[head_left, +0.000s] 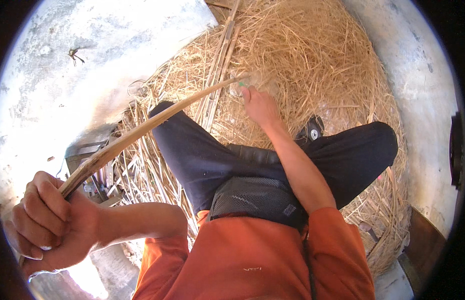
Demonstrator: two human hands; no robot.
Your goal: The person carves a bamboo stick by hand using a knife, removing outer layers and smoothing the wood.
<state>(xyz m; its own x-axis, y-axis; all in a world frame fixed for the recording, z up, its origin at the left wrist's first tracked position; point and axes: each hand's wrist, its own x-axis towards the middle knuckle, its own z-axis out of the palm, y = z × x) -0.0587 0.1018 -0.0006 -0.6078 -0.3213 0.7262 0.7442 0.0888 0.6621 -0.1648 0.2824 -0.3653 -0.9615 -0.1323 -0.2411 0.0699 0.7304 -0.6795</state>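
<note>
My left hand (47, 225) is closed in a fist round the near end of a long, slightly bowed strip of bamboo or wood (137, 131), held at the far left. The strip slants up and away over my left knee, narrowing toward its far end. Near that far end is my right hand (261, 106), fingers closed, arm stretched forward. A small green bit (241, 84) shows at its fingertips, beside the strip; the rest of what it holds is too small or blurred to name. Whether the right hand touches the strip, I cannot tell.
I sit with legs bent, in dark trousers (192, 150), a black bag (255, 197) at my waist. Straw-like shavings (312, 45) cover the floor. Long split strips (220, 65) lie ahead; more are heaped at left beside a box (80, 155). Pale walls (417, 65) stand on both sides.
</note>
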